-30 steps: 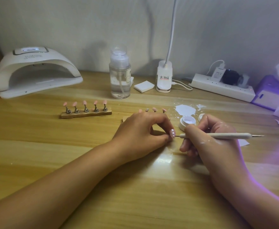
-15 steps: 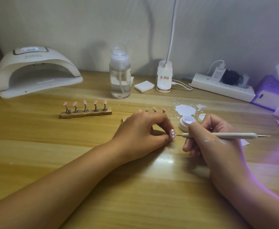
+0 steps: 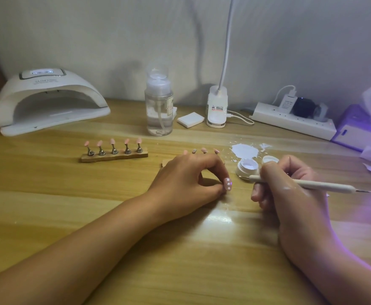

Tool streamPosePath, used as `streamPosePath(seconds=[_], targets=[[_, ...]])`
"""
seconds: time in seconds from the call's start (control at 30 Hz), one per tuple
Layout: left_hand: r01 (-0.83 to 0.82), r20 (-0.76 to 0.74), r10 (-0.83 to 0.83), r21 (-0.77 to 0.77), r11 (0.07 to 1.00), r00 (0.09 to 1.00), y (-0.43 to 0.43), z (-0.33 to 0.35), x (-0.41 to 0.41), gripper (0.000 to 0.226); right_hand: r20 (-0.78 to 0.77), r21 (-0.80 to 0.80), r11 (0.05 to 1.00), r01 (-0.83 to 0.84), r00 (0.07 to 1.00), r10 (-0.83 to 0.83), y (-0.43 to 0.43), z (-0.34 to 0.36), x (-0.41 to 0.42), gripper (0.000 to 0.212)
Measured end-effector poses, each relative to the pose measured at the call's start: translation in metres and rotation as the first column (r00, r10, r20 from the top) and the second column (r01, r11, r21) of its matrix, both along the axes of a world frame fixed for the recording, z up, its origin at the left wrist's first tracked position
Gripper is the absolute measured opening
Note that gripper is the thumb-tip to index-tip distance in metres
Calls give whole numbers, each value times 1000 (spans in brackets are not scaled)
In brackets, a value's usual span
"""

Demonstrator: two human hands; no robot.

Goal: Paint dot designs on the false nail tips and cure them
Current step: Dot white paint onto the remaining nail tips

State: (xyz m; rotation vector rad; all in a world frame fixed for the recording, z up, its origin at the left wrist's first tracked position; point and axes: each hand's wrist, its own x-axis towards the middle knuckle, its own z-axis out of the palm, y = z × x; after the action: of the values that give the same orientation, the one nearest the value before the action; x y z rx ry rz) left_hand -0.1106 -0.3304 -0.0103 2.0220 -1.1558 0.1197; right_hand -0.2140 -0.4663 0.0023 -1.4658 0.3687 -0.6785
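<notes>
Tool (image 3: 312, 184) crosswise, tip leftward, perhaps touching jar (image 3: 241, 172).

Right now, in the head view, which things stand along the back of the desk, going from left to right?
Nail lamp → clear bottle → white pads → desk lamp base → power strip → tissue box.

Dim, warm light is falling from overhead, leaving the wall (image 3: 92, 40) grey and murky. A white glare patch is shining on the wooden surface (image 3: 48, 194) between the forearms. Violet light is bleeding in from the right edge, tinting the right hand (image 3: 290, 188). The bottle (image 3: 158, 106) is casting a soft shadow on the wall. Straight lines are bowing toward the corners, and fine detail is smearing.
</notes>
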Motion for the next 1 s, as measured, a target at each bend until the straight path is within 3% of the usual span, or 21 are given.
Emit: streamPosePath(seconds=[0.3,1.0], targets=[[-8,-8,9,37,999,1000,1,3,-2,21,-138,-109,990,-86,988,71,-1,-2,2,40],[9,22,-9,11,1000,1000,1,2,-2,24,-128,-103,990,-97,988,84,-2,-4,2,37]])
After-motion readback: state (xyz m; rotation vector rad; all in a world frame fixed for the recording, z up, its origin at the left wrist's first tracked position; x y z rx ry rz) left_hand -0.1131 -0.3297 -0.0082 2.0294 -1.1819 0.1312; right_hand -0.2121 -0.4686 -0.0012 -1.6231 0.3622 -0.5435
